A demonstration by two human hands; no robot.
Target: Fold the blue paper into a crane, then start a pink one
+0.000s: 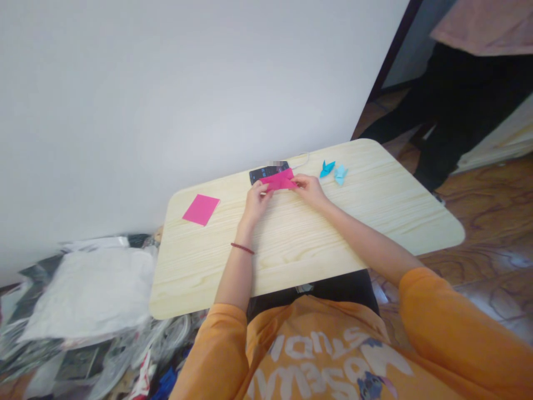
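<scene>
hot pink paper [278,179], folded into a narrow strip, is up at the top middle of the frame, pinched between both hands above a light pine tabletop [316,250]! the left hand [256,203] has the strip's left end, fingers curled tight around it, and the right hand [310,189] closes on the right end, the two hands almost meeting. tucked just behind the strip is a dark phone [268,172], partly covered, with a white cable [303,161] curving away at its far side. out to the left, well apart from the hands, lies a flat pink paper square [201,209]. to the right sit a blue origami piece [327,169] and a pale blue origami piece [340,174], side by side. a red bracelet [242,248] circles the left wrist, and at upper right a standing person [462,94] in black trousers is beside the table.
</scene>
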